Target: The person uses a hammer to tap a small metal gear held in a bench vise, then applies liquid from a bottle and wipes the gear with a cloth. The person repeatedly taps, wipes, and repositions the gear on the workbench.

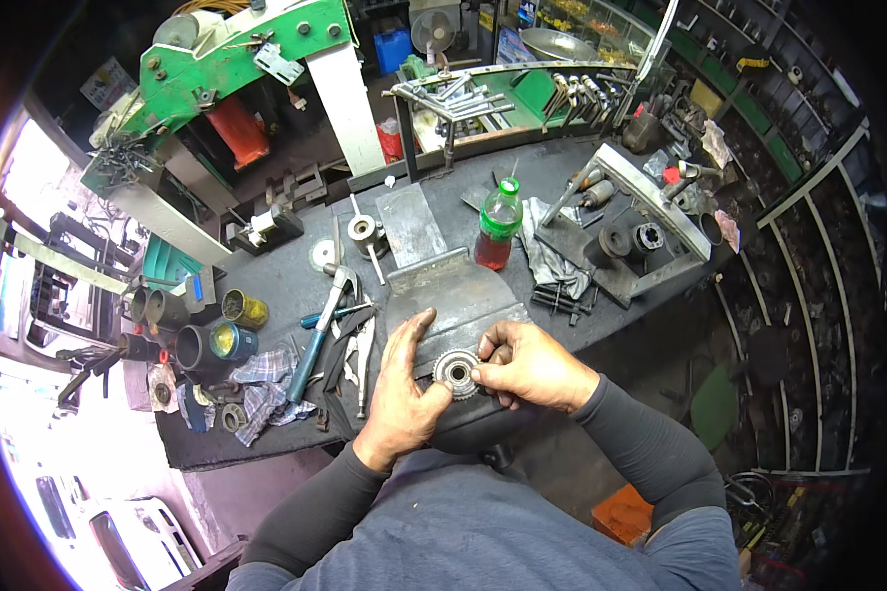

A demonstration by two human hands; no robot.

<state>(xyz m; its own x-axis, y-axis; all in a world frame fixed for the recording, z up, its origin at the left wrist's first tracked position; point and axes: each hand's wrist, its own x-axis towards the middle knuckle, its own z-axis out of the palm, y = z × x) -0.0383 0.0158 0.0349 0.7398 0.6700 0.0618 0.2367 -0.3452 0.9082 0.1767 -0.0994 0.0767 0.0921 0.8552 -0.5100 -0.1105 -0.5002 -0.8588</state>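
Observation:
A round metal gear (457, 372) with a toothed rim and an open centre is held upright in front of my body, at the near edge of the workbench. My right hand (534, 366) pinches its right side, thumb on the face and curled fingers at the rim. On the other side is my left hand (402, 396), its fingers stretched out and its thumb tip against the gear's left edge. Just beyond both hands lies a worn, bent metal plate (453, 295).
Left of my hands lie a hammer (315, 340), locking pliers (365, 360) and a checked rag (264, 394). Open cans (235, 340) stand farther left. A bottle of red liquid (498, 231) is beyond the plate. To the right, a metal frame (650, 187) surrounds round parts; a green press (246, 59) rises at back left.

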